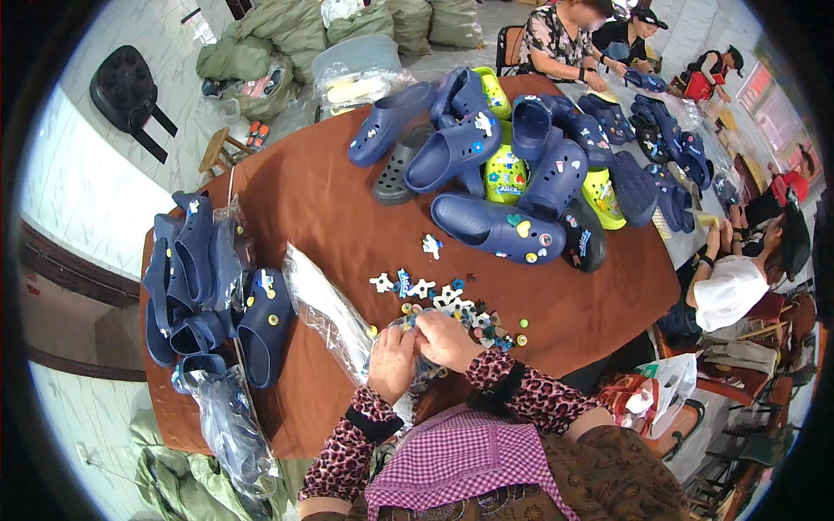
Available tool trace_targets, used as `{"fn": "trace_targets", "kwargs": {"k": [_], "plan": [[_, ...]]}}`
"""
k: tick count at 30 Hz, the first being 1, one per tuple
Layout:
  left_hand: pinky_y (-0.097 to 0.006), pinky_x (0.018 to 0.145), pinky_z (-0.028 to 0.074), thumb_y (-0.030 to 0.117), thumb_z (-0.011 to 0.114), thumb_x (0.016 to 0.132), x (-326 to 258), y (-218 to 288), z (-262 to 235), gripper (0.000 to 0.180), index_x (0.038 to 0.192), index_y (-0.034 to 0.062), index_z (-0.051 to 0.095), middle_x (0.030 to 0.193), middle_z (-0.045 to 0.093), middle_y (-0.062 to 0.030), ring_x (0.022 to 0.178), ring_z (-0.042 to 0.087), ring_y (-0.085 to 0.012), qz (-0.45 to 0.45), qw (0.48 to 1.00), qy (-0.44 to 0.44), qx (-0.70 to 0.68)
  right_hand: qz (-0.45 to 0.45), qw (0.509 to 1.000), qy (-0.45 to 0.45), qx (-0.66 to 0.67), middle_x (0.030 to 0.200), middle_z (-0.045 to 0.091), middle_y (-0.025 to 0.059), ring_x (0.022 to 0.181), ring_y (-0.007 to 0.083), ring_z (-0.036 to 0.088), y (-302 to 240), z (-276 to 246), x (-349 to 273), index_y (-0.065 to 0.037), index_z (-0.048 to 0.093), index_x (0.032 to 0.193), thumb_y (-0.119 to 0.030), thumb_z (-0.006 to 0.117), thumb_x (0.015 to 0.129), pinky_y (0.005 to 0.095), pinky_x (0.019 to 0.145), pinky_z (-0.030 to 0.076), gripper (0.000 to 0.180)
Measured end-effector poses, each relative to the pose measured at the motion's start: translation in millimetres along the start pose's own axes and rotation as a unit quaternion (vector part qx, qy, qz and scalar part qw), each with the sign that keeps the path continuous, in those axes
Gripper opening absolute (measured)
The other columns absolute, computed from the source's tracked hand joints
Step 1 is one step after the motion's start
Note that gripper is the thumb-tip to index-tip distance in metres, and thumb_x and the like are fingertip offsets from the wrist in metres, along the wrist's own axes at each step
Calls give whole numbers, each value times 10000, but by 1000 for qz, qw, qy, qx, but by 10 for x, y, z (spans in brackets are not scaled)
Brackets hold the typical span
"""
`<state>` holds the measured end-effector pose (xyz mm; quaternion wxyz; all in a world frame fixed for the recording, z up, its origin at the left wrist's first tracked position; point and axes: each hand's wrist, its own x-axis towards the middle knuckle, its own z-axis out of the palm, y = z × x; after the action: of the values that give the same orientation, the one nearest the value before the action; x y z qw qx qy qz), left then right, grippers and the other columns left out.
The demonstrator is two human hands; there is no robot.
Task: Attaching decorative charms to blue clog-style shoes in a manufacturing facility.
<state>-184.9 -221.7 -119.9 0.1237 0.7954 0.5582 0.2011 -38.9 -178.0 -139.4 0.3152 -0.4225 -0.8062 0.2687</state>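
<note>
My left hand point(392, 359) and my right hand point(446, 339) are close together at the table's near edge, fingers bent and closed. Both grip a clear plastic bag point(423, 372) with small coloured pieces showing through it; my fingers hide part of it. Just beyond my hands lies a loose pile of small shoe charms point(453, 300), white, blue, yellow and dark. One white and blue charm point(432, 247) lies apart, farther off. Beside my left hand stretches a long clear plastic bag point(323, 300) with something white in it.
Navy, lime and black clogs point(495, 234) are heaped at the far side of the brown-covered table point(304, 187). More navy clogs point(263, 326), some bagged, stand on the left. A black backless stool seat point(124, 89) and green sacks point(287, 35) are beyond. Co-workers point(556, 43) sit along the right.
</note>
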Motion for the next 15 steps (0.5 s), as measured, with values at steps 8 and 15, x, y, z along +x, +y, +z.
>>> {"fn": "trace_targets", "kwargs": {"k": [8,15], "plan": [[-454,774,411,57,521,776,-22,-89,38,97,860,28,560,845,547,-185,850,515,-368,-7,997,-34,-72,20,1000,13,10,760,541,157,738,372,546,-49,14,32,-34,495,769,-84,579,721,448,623,440,109],[-433,668,421,77,551,783,-111,-178,11,74,773,15,511,782,540,-186,755,523,-364,-26,986,21,-162,67,997,-30,20,784,585,165,744,346,579,63,-41,-27,-15,561,893,-92,562,751,427,641,460,162]]}}
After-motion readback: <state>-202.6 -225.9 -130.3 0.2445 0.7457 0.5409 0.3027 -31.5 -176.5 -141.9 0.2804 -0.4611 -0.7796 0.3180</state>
